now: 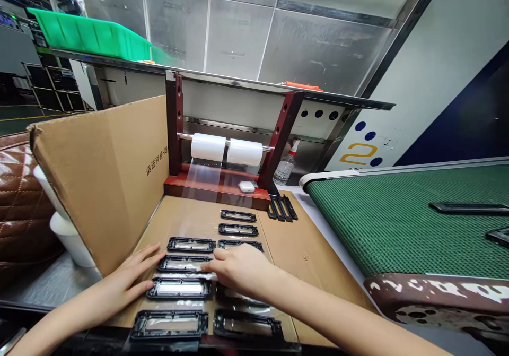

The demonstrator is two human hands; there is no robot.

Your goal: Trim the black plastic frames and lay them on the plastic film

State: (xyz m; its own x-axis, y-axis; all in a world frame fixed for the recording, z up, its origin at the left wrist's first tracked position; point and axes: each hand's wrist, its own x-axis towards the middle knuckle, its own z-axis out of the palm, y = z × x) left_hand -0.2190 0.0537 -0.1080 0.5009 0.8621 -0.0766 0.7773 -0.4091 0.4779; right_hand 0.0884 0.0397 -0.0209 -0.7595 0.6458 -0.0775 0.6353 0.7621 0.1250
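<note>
Black plastic frames (191,245) with rectangular windows lie in two columns on the cardboard, with clear film across them. My left hand (129,277) is open. Its fingers are spread, and their tips touch the left ends of two frames in the left column, a middle frame (183,263) and the one below it (180,288). Over the gap between the columns is my right hand (240,267), fingers curled together at the right end of the middle frame. Whatever they pinch is too small to make out. The right hand partly hides frames in the right column.
Two rolls of clear film (208,147) hang on a dark red stand (217,189) at the back. A white case (246,187) rests on its base. Several black strips (282,208) lie beside it. A cardboard panel (107,175) stands left; a green conveyor belt (401,223) runs right.
</note>
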